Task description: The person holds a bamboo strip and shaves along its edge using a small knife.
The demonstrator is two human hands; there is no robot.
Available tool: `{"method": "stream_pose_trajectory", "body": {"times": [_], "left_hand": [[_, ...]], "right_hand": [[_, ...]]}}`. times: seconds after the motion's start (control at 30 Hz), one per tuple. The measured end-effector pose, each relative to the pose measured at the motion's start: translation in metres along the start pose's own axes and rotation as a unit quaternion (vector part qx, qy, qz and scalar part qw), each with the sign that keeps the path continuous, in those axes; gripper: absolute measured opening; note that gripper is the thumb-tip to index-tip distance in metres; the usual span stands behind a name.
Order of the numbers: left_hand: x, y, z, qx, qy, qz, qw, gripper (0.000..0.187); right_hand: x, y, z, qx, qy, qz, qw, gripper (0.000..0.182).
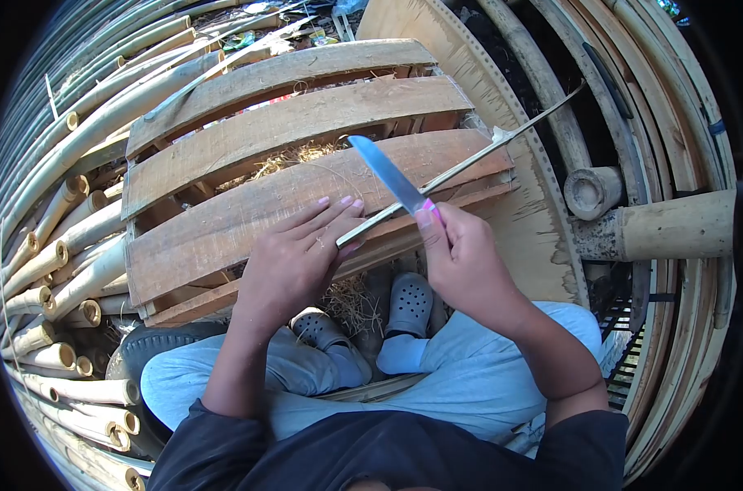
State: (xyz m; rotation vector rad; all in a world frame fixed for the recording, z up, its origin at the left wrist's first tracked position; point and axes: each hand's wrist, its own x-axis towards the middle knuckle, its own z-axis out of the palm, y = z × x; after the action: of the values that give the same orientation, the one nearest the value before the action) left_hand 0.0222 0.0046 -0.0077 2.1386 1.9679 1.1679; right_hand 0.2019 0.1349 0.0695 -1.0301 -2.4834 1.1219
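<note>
A long thin bamboo strip [457, 169] slants from my left hand up to the right, with a pale node bump partway along. The strip's near end lies at the thumb side of my left hand [293, 258], which holds it there with the other fingers stretched over the front slat of a wooden crate [306, 106]. My right hand [465, 254] is closed around the pink handle of a knife [385, 173]. Its broad blade points up and left and crosses the strip, close to my right thumb.
Bamboo poles [101, 237] are stacked along the left. A curved plywood sheet [543, 245] stands right of the crate, with a thick bamboo pole [674, 229] and long strips beyond. Straw shavings [355, 307] lie by my grey clogs [410, 304].
</note>
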Motion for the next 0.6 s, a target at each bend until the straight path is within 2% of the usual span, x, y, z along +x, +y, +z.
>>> {"method": "stream_pose_trajectory", "body": {"times": [0.07, 0.13, 0.23, 0.37, 0.4, 0.47, 0.53, 0.6], "left_hand": [[-0.001, 0.0, 0.0, 0.009, 0.001, -0.005, 1.0, 0.043], [-0.001, 0.001, 0.0, 0.009, -0.001, -0.004, 1.0, 0.043], [0.001, 0.001, -0.001, 0.008, 0.0, 0.0, 1.0, 0.044], [-0.002, 0.001, 0.0, 0.022, -0.004, -0.008, 1.0, 0.043], [-0.001, 0.001, -0.001, 0.024, -0.002, -0.008, 1.0, 0.043], [0.0, 0.0, -0.001, 0.017, -0.002, 0.011, 1.0, 0.041], [0.0, 0.001, -0.001, 0.015, 0.001, 0.004, 1.0, 0.04], [0.0, 0.002, 0.0, 0.014, 0.007, -0.007, 1.0, 0.038]], "right_hand": [[0.019, 0.014, -0.016, 0.015, 0.053, 0.051, 0.997, 0.044], [0.013, 0.004, -0.015, -0.012, 0.039, 0.054, 0.998, 0.044], [-0.006, 0.002, 0.004, 0.032, -0.036, 0.032, 0.998, 0.043], [0.015, 0.002, -0.018, 0.029, 0.019, 0.096, 0.995, 0.041], [0.008, -0.003, -0.012, 0.029, 0.019, 0.093, 0.995, 0.041], [-0.014, -0.014, 0.003, 0.016, -0.039, 0.023, 0.999, 0.044], [-0.001, -0.004, -0.007, 0.007, -0.057, 0.027, 0.998, 0.044], [0.017, 0.007, -0.016, 0.009, 0.047, 0.079, 0.996, 0.04]]}}
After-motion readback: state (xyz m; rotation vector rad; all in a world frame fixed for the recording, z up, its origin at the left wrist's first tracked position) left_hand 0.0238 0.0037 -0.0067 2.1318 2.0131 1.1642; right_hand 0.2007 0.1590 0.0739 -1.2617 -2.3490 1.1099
